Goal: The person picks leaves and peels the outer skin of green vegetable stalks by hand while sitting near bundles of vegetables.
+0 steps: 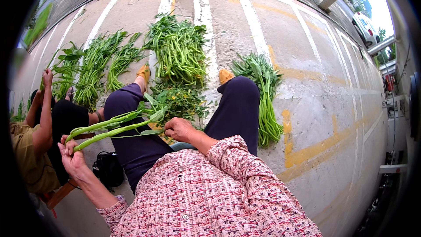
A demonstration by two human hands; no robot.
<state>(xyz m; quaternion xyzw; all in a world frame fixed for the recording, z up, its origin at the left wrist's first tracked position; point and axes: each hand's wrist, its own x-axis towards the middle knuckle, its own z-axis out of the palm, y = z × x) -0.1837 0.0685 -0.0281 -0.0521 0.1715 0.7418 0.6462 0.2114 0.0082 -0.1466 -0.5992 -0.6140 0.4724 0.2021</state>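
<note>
My left hand [73, 158] is closed round the cut ends of a few thick green water spinach stems [109, 132], held out over my left thigh. Their leafy tips point away to the right, toward my knees. My right hand [179, 130] is closed at a long narrow leaf running along these stems, its fingertips pinched together. Between my feet lies a low heap of loose leaves [177, 101], some of them yellowed. Beyond it is a large pile of water spinach [177, 52], and a long bunch [263, 96] lies by my right leg.
At the left a person in a tan shirt [33, 149] sits close by, one raised hand [47, 78] holding greens. More bunches [96, 66] lie before that person. A black bag [108, 169] rests near my left thigh. White and yellow lines mark the concrete floor [315, 118].
</note>
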